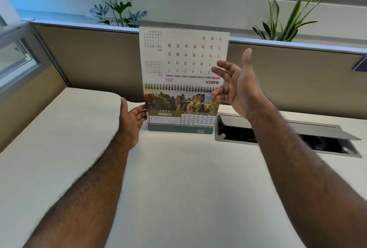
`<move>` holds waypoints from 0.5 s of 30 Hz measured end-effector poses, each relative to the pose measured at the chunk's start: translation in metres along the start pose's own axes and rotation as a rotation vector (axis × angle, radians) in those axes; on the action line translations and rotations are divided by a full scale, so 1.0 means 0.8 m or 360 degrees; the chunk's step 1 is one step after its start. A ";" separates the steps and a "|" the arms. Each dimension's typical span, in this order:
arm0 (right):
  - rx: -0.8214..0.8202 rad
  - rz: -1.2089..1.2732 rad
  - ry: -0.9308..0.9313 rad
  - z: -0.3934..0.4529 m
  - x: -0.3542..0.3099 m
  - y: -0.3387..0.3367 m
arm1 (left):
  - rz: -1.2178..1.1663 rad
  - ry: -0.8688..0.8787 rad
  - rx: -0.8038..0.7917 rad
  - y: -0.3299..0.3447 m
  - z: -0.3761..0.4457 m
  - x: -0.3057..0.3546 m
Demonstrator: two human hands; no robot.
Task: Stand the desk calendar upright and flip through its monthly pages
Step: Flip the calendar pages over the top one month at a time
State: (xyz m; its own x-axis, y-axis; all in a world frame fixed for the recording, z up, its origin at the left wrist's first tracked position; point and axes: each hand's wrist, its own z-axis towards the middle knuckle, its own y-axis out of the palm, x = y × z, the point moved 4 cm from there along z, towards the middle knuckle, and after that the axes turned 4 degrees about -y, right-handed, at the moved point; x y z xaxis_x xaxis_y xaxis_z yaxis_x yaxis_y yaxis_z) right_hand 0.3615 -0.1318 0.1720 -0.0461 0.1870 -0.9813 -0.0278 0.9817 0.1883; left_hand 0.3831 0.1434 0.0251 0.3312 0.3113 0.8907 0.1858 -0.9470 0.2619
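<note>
Behind the pale tabletop (pixel 178 168) ran a beige partition with leafy plants beyond it, and an open cable hatch (pixel 288 134) lay at the right. Toward the far edge, the desk calendar (pixel 179 116) stood upright, showing a March picture page, while one leaf (pixel 184 55) stood raised above the wire binding, its back printed upside down. By my reading, the flipping step was in hand; next, that leaf would need carrying over the binding to drop behind. The left hand (pixel 132 117) was open, its fingers steadying the calendar's left edge. The right hand (pixel 237 84) was open too, palm spread, its fingertips against the raised leaf's right edge.
</note>
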 end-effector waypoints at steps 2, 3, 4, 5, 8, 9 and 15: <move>0.0069 -0.0315 -0.0045 0.006 0.007 -0.003 | 0.0012 -0.0005 0.0003 0.001 -0.001 0.000; 0.0099 -0.0457 -0.0072 0.010 0.011 -0.005 | 0.0015 -0.0006 0.0005 0.001 0.000 0.000; 0.0120 -0.0573 -0.0095 0.013 0.017 -0.007 | 0.0012 -0.0003 0.0010 0.000 0.000 0.000; 0.0137 -0.0656 -0.0107 0.017 0.022 -0.011 | 0.0012 0.0001 0.0016 0.000 0.000 0.000; 0.0196 -0.0726 -0.0064 0.022 0.037 -0.019 | 0.0014 0.0000 0.0012 0.000 0.000 0.000; 0.0218 -0.0708 -0.0030 0.022 0.042 -0.021 | 0.0016 -0.0002 0.0011 0.000 0.000 0.000; 0.0445 -0.0575 0.0092 0.004 0.083 -0.028 | -0.0002 0.0017 0.0013 0.003 0.001 -0.004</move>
State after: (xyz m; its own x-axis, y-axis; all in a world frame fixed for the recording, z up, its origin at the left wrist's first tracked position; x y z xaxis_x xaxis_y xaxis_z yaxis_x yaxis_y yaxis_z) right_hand 0.3625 -0.1409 0.1023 -0.1391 -0.1637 -0.9767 0.2179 0.9570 -0.1914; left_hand 0.3831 0.1404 0.0230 0.3209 0.3115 0.8944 0.1936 -0.9460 0.2600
